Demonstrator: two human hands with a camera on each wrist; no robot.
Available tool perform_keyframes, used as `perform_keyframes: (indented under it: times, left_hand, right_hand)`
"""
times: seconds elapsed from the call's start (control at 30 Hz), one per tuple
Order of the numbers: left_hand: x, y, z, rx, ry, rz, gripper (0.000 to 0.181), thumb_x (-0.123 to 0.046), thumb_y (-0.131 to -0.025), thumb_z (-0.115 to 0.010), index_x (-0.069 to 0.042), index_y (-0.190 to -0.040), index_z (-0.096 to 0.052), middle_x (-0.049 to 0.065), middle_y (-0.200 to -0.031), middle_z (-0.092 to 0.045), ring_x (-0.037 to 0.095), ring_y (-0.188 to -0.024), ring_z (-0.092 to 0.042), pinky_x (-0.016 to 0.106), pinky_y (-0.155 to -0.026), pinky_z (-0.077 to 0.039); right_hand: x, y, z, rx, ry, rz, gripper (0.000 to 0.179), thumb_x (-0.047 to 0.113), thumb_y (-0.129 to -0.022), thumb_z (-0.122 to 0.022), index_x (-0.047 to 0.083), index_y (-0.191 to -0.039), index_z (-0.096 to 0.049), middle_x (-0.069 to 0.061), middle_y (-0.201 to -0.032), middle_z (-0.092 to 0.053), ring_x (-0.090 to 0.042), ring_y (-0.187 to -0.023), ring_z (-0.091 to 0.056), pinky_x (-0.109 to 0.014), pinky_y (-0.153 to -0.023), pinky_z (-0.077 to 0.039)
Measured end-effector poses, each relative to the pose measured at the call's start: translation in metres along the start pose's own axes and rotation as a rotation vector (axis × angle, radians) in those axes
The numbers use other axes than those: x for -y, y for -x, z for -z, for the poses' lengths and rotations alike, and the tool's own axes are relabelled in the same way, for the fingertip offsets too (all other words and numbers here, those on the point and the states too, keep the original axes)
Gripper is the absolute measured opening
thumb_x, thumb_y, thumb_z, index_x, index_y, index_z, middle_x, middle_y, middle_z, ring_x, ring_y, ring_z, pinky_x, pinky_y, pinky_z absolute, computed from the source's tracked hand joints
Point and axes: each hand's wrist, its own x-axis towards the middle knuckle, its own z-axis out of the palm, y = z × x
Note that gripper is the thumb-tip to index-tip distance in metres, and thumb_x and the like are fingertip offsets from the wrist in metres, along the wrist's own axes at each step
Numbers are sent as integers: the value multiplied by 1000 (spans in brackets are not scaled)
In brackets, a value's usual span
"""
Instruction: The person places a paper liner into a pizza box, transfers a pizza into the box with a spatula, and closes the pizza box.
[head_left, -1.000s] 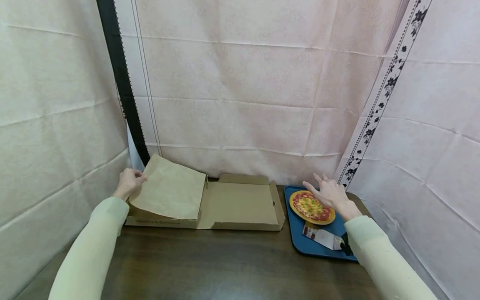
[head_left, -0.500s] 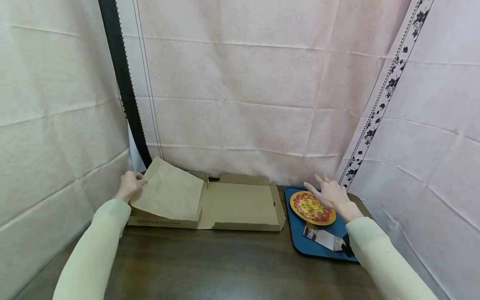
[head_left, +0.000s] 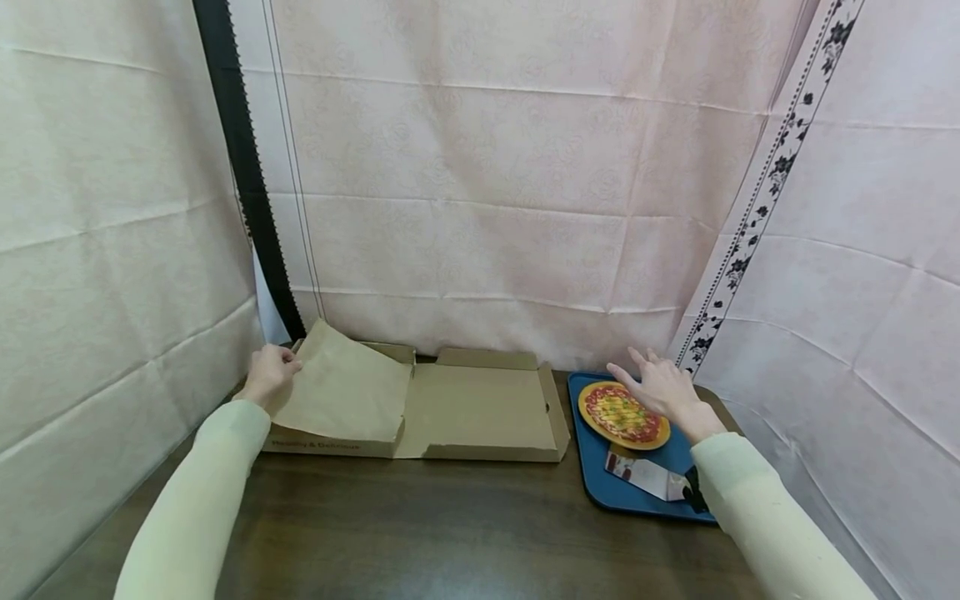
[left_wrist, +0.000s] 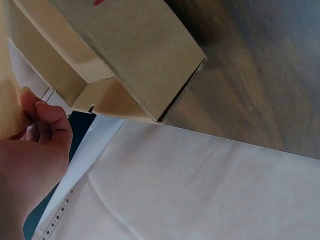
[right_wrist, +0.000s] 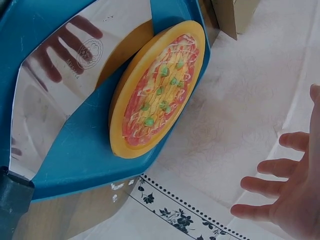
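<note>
My left hand point(head_left: 270, 375) pinches the upper left edge of a sheet of brown paper point(head_left: 341, 387), thumb against curled fingertips. The sheet slants over the left half of an opened cardboard pizza box point(head_left: 480, 412), and its front edge lies inside the box's front wall. In the left wrist view, the paper point(left_wrist: 7, 95) shows only at the left edge, beside the box's side wall point(left_wrist: 135, 45). My right hand point(head_left: 663, 387) hovers with spread fingers by a pizza point(right_wrist: 160, 95). The pizza rests on a blue tray point(head_left: 622, 492), partly over the shiny blade of a black-handled pizza server point(head_left: 652, 475).
The box's lid half lies flat to the right, its side flaps point(head_left: 487, 358) raised. A brown wooden table point(head_left: 420, 525) extends in front. Pale cloth curtains point(head_left: 480, 183) hang behind and at both sides, close to the box and the tray.
My left hand has moved right and slightly down with the paper, whose top corner sinks lower, baring more of the box's back wall. The right hand stays in place.
</note>
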Motion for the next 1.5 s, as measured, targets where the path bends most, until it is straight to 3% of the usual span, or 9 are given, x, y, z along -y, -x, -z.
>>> perform_keyframes:
  times: [0.17, 0.37, 0.47, 0.7, 0.9, 0.97, 1.17, 1.3, 1.5]
  left_hand:
    - [1, 1, -3, -6, -34, -38, 30, -8, -93, -55, -1, -65, -54, 3, -56, -48, 19, -57, -44, 28, -55, -35]
    - [2, 3, -6, -2, -51, -26, 37, -7, -93, -52, -10, -59, -38, -2, -52, -32, 16, -51, -33, 28, -52, -32]
    - [3, 3, -8, 17, -61, -4, 34, -8, -94, -50, -8, -62, -39, 1, -55, -34, 18, -52, -35, 30, -52, -32]
    - [7, 2, -10, 48, -91, 2, 18, -10, -93, -51, 1, -81, -58, 20, -81, -61, 29, -69, -57, 39, -62, -45]
    - [4, 1, -11, 76, -124, 23, 20, -12, -94, -51, 0, -78, -49, 18, -77, -53, 31, -70, -53, 40, -59, -43]
    - [2, 2, -13, 84, -159, 18, 19, -12, -92, -51, 3, -80, -50, 24, -82, -54, 38, -75, -55, 47, -61, -45]
    - [-12, 6, -21, 213, -249, 11, 33, -16, -92, -53, 13, -107, -57, 43, -118, -42, 59, -109, -38, 65, -81, -43]
    - [-28, 9, -27, 347, -266, -36, 41, -20, -92, -55, 13, -116, -57, 42, -128, -44, 59, -117, -38, 66, -94, -38]
    - [-48, 15, -35, 573, -224, -159, 59, -23, -97, -55, 18, -136, -39, 38, -139, -42, 54, -129, -39, 60, -106, -36]
  right_hand:
    - [0, 0, 0, 0, -10, -1, 83, 66, -97, -28, 4, -152, -27, -37, -150, -27, -61, -129, -33, -74, -97, -32]
    - [0, 2, 0, 5, -6, -7, 83, 67, -96, -27, 4, -152, -27, -36, -150, -27, -61, -129, -33, -76, -95, -32]
    - [0, 2, 0, 3, 1, -6, 83, 67, -96, -27, 4, -152, -28, -36, -150, -28, -61, -128, -35, -76, -93, -33]
    - [0, 3, -2, -1, 3, 4, 82, 66, -97, -27, 5, -151, -29, -36, -150, -28, -61, -125, -38, -74, -91, -36]
    - [-1, 2, -1, 1, 6, 8, 81, 65, -97, -28, 4, -151, -29, -36, -149, -29, -60, -124, -40, -72, -91, -37]
    - [-1, 2, -1, 1, 4, 9, 81, 64, -97, -28, 4, -151, -29, -36, -149, -29, -60, -124, -39, -73, -92, -36]
    - [-2, 2, 0, -16, -4, 24, 81, 64, -97, -28, 3, -151, -28, -37, -148, -30, -59, -123, -42, -71, -92, -38]
    - [-2, 2, 1, -28, -15, 35, 82, 65, -97, -28, 3, -151, -28, -36, -148, -31, -58, -121, -45, -68, -88, -42]
    - [-2, 2, 2, -48, -20, 47, 80, 64, -97, -30, 3, -150, -31, -37, -146, -33, -57, -118, -49, -61, -78, -50]
